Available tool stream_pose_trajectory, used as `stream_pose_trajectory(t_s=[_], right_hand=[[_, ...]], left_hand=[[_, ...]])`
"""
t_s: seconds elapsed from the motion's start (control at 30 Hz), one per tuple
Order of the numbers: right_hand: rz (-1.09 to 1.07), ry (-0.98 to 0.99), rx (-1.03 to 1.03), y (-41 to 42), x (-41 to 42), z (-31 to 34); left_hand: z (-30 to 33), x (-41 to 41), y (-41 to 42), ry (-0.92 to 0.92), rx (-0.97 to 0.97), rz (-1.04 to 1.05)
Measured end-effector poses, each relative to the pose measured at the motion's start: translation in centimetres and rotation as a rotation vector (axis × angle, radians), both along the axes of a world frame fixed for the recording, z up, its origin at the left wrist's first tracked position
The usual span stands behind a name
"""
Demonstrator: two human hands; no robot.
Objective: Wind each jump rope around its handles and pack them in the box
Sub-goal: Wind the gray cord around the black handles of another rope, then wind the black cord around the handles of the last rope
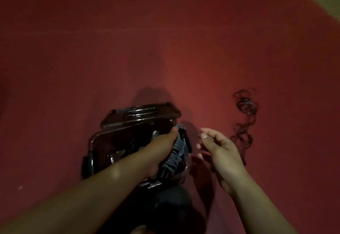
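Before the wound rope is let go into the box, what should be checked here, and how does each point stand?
1. Box open, lid back: ok.
2. Left hand holds the wound rope over the box: ok.
3. Winding tight on the handles: cannot tell, too dark.
4. Right hand free of the bundle: ok.
5. All ropes packed: not ok, loose rope lies on the red floor.

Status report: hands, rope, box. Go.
Left hand grips wound rope over open box. Right hand beside it, fingers loosely curled. Loose rope on red floor.
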State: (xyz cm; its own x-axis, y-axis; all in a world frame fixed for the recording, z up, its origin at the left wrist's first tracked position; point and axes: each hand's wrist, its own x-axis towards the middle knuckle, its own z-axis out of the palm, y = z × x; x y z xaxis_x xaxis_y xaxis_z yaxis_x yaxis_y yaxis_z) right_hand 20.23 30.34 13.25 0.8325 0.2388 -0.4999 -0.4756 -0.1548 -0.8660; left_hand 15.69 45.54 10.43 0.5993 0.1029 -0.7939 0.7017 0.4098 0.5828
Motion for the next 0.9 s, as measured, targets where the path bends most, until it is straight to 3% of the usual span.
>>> stream_pose_trajectory(t_s=[0.07, 0.23, 0.43, 0.63, 0.8, 0.9], right_hand=[[0.083, 0.004, -0.005, 2.1, -0.5, -2.1], [0.178, -0.101, -0.143, 4.8, -1.4, -5.6], [0.196, -0.127, -0.157, 4.5, -2.2, -5.3], [0.370, -0.334, -0.386, 5.9, -4.5, -5.5], [0.249, -0.272, -0.223, 5.8, -5.1, -5.6], [0.105, -0.210, -0.064, 5.0, -4.6, -5.1]], left_hand=[[-1.0, -1.4, 1.6, 0.036, -0.198, 0.173], [-2.8, -5.0, 5.2, 0.106, -0.173, 0.342], [-3.8, -8.1, 7.1, 0.070, 0.212, 0.417], [-4.2, -10.3, 4.9, -0.041, 0.710, 0.181], [-3.6, -10.6, 4.1, -0.209, 1.034, 0.129], [-2.6, -9.3, 3.3, -0.323, 1.023, 0.125]])
